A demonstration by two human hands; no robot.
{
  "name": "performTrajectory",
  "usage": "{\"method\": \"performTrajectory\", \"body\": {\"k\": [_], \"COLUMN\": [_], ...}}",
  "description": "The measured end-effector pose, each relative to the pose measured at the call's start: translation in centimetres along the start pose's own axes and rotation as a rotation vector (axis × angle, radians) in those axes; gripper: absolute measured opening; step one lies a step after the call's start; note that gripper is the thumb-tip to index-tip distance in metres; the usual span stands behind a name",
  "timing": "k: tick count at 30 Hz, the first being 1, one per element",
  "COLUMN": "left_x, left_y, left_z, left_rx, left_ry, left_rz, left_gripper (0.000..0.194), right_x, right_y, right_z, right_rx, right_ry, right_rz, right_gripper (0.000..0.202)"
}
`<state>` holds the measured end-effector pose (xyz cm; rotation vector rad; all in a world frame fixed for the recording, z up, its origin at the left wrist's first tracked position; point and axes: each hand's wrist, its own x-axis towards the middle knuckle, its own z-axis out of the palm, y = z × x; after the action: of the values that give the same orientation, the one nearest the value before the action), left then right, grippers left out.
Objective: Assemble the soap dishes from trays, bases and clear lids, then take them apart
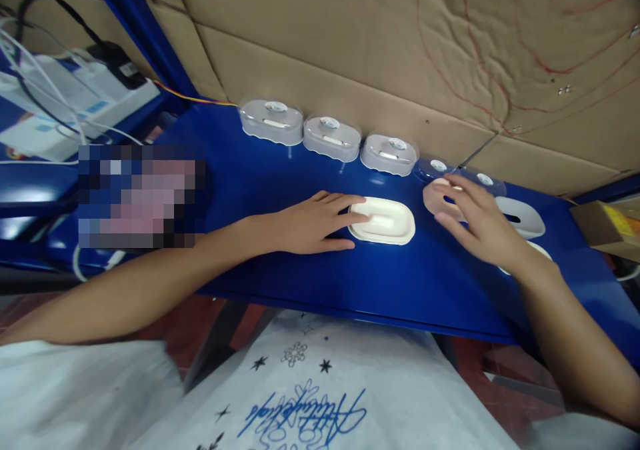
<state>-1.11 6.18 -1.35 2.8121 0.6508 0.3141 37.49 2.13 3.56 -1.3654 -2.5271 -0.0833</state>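
Observation:
My left hand (317, 227) lies over the left end of a cream oval soap-dish base (393, 227) on the blue table. Its fingers are stretched out, two of them over the dish's rim and hollow, with the thumb apart in front. My right hand (473, 220) is at a peach-coloured oval insert with a dark slot (434, 200). Its fingers reach over the back edge and the thumb is at the front, so it seems gripped; its right part is hidden. A white slotted insert (527, 220) lies farther right. Behind my right wrist, another cream piece (540, 249) partly shows.
Along the back stand three lidded clear boxes, including the left box (273, 123), the middle box (333, 139) and the right box (389, 155). Clear lids (483, 180) lie beside them. Cardboard (325, 37) lines the back. Power strips and cables (75, 103) occupy the left; a cardboard box (607, 230) stands right.

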Motion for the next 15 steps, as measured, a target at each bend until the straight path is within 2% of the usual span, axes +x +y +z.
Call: {"method": "performTrajectory", "body": {"k": [3, 5, 9, 13, 15], "left_x": [-0.2, -0.4, -0.7, -0.5, -0.3], "left_y": [-0.2, 0.0, 0.5, 0.4, 0.1], "left_z": [-0.1, -0.3, -0.4, -0.2, -0.2], "left_rx": [-0.003, -0.025, -0.103, -0.042, 0.007], "left_ry": [-0.006, -0.014, -0.013, 0.031, 0.036], "left_rz": [0.007, 0.020, 0.067, 0.091, 0.083], "left_gripper": [0.043, 0.040, 0.039, 0.035, 0.037], "right_x": [0.1, -0.2, -0.7, -0.5, -0.6], "right_y": [3.1, 4.0, 3.4, 1.9, 1.7], "right_z": [1.3, 2.4, 3.5, 2.9, 2.7], "right_rx": [-0.072, -0.029, 0.130, 0.181, 0.142], "right_ry": [0.049, 0.016, -0.084, -0.081, -0.086], "right_rz": [0.142, 0.142, 0.037, -0.051, -0.051], "right_gripper": [0.060, 0.063, 0.069, 0.059, 0.058]}}
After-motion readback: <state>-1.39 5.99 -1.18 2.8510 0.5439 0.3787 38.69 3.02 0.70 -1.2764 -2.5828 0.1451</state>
